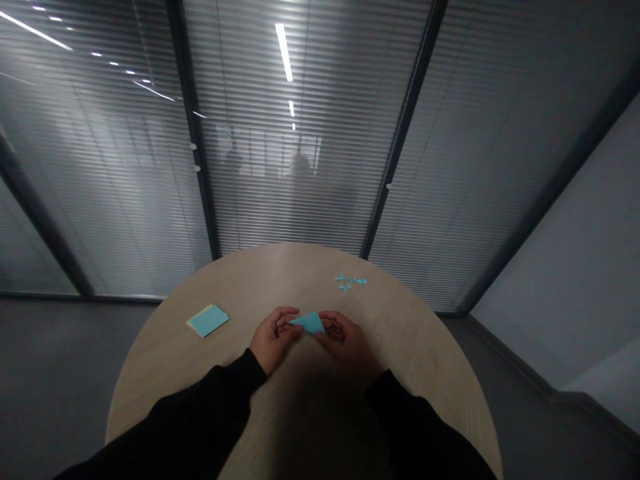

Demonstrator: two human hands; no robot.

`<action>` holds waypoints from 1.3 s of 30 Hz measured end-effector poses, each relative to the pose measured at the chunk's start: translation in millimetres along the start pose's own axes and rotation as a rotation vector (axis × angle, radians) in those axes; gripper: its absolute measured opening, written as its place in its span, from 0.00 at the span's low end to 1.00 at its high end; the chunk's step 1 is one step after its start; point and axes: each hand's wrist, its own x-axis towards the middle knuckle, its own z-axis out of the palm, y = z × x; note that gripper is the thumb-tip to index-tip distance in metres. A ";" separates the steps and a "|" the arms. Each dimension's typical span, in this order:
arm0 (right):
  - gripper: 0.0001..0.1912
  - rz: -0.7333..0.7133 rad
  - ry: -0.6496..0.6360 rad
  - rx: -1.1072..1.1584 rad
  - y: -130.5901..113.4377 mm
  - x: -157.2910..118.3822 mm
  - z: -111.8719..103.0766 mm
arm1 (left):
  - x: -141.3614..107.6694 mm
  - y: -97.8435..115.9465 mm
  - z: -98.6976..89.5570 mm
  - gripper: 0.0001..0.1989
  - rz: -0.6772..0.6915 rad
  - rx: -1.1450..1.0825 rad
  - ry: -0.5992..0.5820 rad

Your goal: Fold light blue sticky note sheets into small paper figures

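A small blue piece of folded paper (pixel 310 323), roughly triangular, is held between my two hands near the middle of the round table. My left hand (pixel 273 339) pinches its left corner with thumb and fingers. At the right edge of the paper, my right hand (pixel 350 343) grips it the same way. To the left lies a stack of square paper (pixel 209 321), blue on top with a yellowish edge showing beneath. Several small blue paper pieces (pixel 345 287) lie beyond my right hand.
The round wooden table (pixel 165 353) stands before glass panels with blinds (pixel 300 200). Dark frames divide the panels. A pale wall (pixel 575 267) rises on the right, and grey floor shows on both sides of the table.
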 end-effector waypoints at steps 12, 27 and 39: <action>0.15 0.174 0.052 0.107 -3.8 0.7 5.9 | -1.0 -1.7 0.7 0.22 -0.101 -0.124 0.108; 0.15 0.056 0.162 -0.072 -8.5 -3.2 16.3 | -1.9 -10.6 8.3 0.18 -0.212 -0.429 0.241; 0.14 0.052 0.134 -0.060 -11.7 -3.5 18.9 | -3.3 -11.2 10.1 0.19 -0.208 -0.130 0.014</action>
